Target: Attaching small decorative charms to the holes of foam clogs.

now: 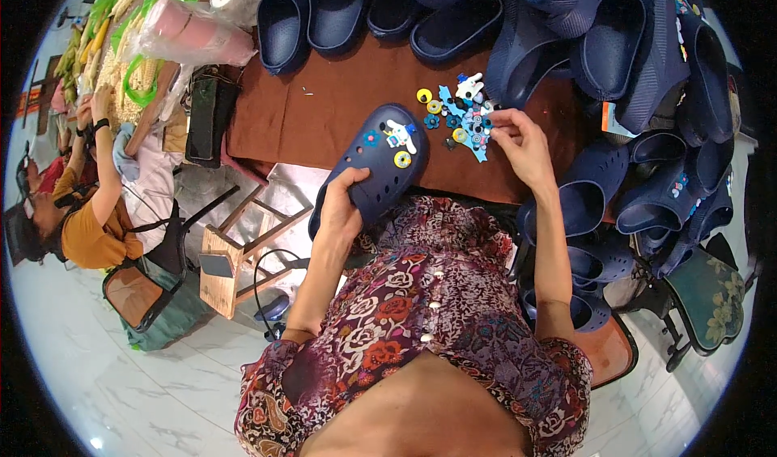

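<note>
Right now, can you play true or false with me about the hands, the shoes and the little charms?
1. The left hand holds a dark blue clog. True.
2. That clog has no decorations on it. False: it has several, such as a yellow round charm.
3. The right hand is at the edge of a pile of small charms. True.
4. The pile lies inside the clog. False: it lies on a brown cloth.
5. Other dark blue shoes are at the far side and on the right. True.
6. The person with the clog wears a plain white top. False: it is a patterned top with flowers.
</note>
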The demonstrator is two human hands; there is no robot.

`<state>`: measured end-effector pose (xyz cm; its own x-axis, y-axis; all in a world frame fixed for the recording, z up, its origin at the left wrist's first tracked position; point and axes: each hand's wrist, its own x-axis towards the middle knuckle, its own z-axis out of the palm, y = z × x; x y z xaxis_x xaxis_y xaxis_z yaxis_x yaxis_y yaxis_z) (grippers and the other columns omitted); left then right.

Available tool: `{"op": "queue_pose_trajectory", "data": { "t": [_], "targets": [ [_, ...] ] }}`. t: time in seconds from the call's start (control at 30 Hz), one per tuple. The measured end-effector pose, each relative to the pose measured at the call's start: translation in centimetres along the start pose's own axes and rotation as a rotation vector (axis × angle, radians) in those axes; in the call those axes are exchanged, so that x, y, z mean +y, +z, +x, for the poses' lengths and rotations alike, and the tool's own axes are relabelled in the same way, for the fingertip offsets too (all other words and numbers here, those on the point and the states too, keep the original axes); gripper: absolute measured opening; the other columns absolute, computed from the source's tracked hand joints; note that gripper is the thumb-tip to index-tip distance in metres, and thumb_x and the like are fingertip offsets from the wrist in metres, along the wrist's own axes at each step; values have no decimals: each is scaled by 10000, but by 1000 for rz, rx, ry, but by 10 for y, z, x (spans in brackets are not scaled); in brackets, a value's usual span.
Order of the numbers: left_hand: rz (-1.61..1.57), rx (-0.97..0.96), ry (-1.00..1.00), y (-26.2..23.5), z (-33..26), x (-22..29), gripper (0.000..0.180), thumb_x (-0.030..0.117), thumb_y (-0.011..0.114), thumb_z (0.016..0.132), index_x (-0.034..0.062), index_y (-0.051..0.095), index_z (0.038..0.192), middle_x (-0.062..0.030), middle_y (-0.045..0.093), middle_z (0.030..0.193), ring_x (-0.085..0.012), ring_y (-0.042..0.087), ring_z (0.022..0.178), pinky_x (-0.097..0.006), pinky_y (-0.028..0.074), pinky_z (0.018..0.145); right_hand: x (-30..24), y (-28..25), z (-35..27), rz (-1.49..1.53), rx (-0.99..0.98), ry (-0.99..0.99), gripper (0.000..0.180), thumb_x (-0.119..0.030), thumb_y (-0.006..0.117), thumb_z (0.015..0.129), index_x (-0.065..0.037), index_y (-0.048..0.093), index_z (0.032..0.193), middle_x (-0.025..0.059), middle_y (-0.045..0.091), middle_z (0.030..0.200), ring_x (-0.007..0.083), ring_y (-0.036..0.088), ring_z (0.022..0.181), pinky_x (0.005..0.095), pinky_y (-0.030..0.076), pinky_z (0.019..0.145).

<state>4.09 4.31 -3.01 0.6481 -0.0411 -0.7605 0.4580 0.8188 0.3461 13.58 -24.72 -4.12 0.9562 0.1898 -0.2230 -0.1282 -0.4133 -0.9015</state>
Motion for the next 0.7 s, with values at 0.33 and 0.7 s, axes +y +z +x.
{"op": "queue_pose_trajectory", "data": {
  "t": [0.33, 0.7],
  "targets": [
    [-18, -4, 11, -3, 4, -5, 468, 54, 583, 783, -75, 480, 1221, -223, 621, 1132, -347, 639, 1026, -461, 517, 941, -12, 43, -16, -526, 48, -354, 232, -31, 682, 788, -72, 628, 1011, 116, 581, 921, 322, 603, 874, 421, 482, 736],
    [-59, -18, -7, 16, -3, -10, 469, 17, 600, 765, -39, 498, 1219, -174, 609, 1133, -307, 627, 995, -410, 526, 904, -12, 43, -8, -655, 63, -430, 284, -32, 701, 752, -56, 584, 1010, 129, 555, 917, 339, 576, 862, 436, 468, 730]
  ]
}}
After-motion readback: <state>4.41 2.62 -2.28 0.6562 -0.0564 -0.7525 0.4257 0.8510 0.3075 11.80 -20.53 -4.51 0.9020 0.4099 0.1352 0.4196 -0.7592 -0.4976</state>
